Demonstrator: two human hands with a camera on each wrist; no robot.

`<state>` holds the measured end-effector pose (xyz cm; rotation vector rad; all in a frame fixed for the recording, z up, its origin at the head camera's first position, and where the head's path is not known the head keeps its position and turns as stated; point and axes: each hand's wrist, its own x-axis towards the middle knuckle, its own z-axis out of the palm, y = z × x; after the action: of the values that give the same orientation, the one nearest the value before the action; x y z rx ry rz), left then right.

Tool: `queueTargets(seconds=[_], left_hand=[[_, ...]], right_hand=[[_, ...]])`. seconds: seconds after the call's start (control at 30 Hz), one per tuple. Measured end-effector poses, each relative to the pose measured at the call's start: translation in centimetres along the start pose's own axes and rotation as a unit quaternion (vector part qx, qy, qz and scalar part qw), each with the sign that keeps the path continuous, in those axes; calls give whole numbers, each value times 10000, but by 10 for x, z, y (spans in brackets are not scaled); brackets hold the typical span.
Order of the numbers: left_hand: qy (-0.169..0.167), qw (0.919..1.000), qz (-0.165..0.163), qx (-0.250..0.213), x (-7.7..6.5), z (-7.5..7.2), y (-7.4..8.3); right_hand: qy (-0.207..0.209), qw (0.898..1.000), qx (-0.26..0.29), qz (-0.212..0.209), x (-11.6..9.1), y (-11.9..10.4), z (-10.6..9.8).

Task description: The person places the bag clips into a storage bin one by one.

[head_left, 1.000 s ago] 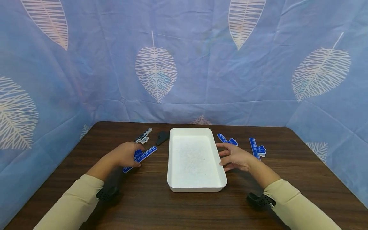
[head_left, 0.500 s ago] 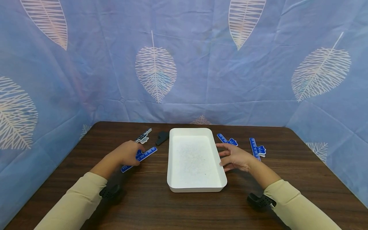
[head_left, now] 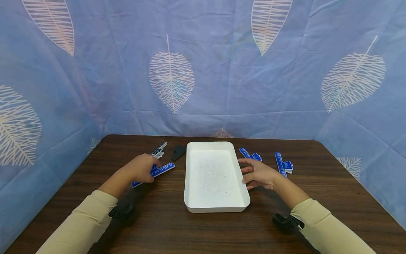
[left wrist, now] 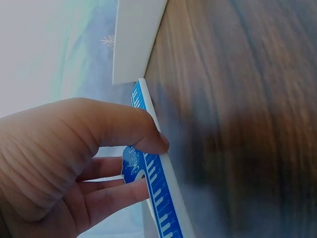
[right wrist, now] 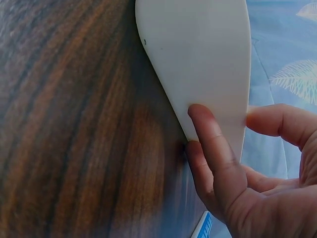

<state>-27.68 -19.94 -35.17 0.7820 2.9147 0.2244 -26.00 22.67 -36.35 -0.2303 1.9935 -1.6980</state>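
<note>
My left hand [head_left: 143, 169] pinches a blue music clip [head_left: 165, 169] with a piano-key pattern, left of a white tray [head_left: 210, 176]. In the left wrist view, the thumb lies on the clip's long edge [left wrist: 161, 188] and the fingers are behind it, near the scalloped handle. My right hand [head_left: 258, 173] touches the tray's right side with fingers spread. One fingertip meets the rim and others rest on the outer wall [right wrist: 203, 59] in the right wrist view. The tray holds nothing.
Beyond my left hand lie a black-and-white clip [head_left: 158, 151] and a dark clip [head_left: 179, 151] close to the tray. Two blue clips [head_left: 251, 154] lie at the right, the farther-right blue clip [head_left: 283, 164] near my right wrist. A leaf-patterned cloth [head_left: 206, 88] hangs behind the table [head_left: 203, 233].
My left hand and the blue clip have shifted slightly; the clip lies at a flatter angle than before. The right hand and tray stay put.
</note>
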Motion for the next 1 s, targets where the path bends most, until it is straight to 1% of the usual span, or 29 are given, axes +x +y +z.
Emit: queueTargets(seconds=[0.13,0.33,0.47,0.67,1.0], left_hand=[[136,9999,102,19,0,-5,4],[213,9996,12,159,0,-13,11],[280,9994,28,220,0,-17,16],[425,9984,220,311,-1,-24,25],[452,9965,507,493,6,-31,40]], right_hand=[[9,10000,-2,-4,0,0,0],[1,10000,-21,-19,-1,0,0],[11,10000,-25,-27,-1,0,0],[35,10000,-26,-12,-1,1,0],[-5,10000,-13,-59,-1,3,-1]])
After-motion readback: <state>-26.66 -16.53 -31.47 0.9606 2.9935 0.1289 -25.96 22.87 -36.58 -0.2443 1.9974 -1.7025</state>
